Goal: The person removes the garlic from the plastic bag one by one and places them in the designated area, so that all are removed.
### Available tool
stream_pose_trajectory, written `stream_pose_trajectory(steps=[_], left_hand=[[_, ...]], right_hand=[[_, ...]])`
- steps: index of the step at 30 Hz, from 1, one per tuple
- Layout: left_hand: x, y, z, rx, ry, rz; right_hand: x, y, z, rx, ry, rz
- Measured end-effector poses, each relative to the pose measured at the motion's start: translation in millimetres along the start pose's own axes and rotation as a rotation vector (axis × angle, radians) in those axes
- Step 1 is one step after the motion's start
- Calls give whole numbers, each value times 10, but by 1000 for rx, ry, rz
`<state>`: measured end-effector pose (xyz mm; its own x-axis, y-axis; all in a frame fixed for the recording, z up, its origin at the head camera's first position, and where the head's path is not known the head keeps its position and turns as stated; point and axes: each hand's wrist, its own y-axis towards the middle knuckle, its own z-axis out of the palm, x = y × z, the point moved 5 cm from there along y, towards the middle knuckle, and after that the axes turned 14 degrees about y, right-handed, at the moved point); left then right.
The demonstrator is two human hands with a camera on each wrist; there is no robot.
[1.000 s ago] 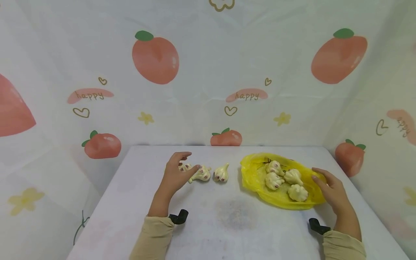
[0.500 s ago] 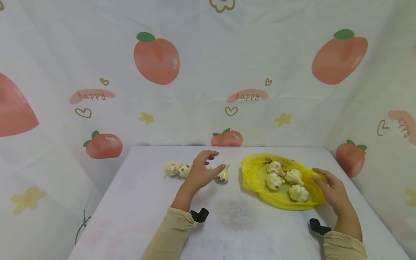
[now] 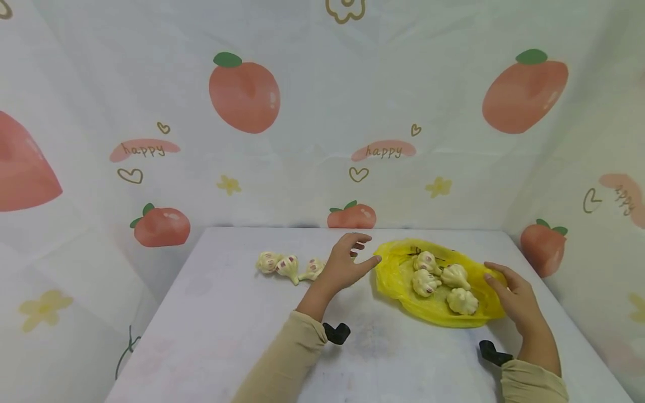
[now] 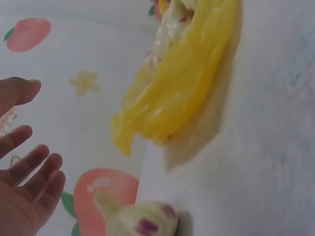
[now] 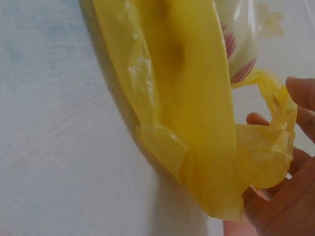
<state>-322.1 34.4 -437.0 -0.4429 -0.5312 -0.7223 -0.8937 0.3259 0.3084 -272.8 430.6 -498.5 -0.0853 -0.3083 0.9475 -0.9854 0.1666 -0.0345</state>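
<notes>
My left hand (image 3: 345,266) hovers over the table just left of the yellow plastic bag (image 3: 434,318), thumb and fingers spread and nothing between them. In the left wrist view, one garlic bulb (image 4: 142,221) lies below the fingers (image 4: 37,167); the hand hides it in the head view. My right hand (image 3: 519,294) holds the bag's right rim, its thumb on the near side and fingertips behind the yellow film (image 5: 263,155). Several garlic bulbs (image 3: 462,301) lie inside the spread-out bag.
Left of my left hand, three garlic bulbs (image 3: 288,267) sit in a row on the white table (image 3: 216,324). A fruit-printed cloth (image 3: 302,168) hangs behind and along both sides. Dark cord (image 3: 128,347) dangles at the left edge.
My left hand has swept rightward, past the row of garlic bulbs toward the bag, uncovering the left bulbs and covering the rightmost one. The right hand and the bag have stayed in place.
</notes>
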Motion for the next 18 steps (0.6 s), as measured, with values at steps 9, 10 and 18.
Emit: stream_pose_trajectory(steps=[9, 10, 18], left_hand=[[-185, 42, 351, 41, -6, 17], [-203, 46, 384, 50, -9, 15], [-288, 92, 598, 96, 9, 18]], right_hand=[[3, -3, 5, 0, -5, 0], [6, -4, 6, 1, -3, 0], [10, -6, 6, 5, -3, 10]])
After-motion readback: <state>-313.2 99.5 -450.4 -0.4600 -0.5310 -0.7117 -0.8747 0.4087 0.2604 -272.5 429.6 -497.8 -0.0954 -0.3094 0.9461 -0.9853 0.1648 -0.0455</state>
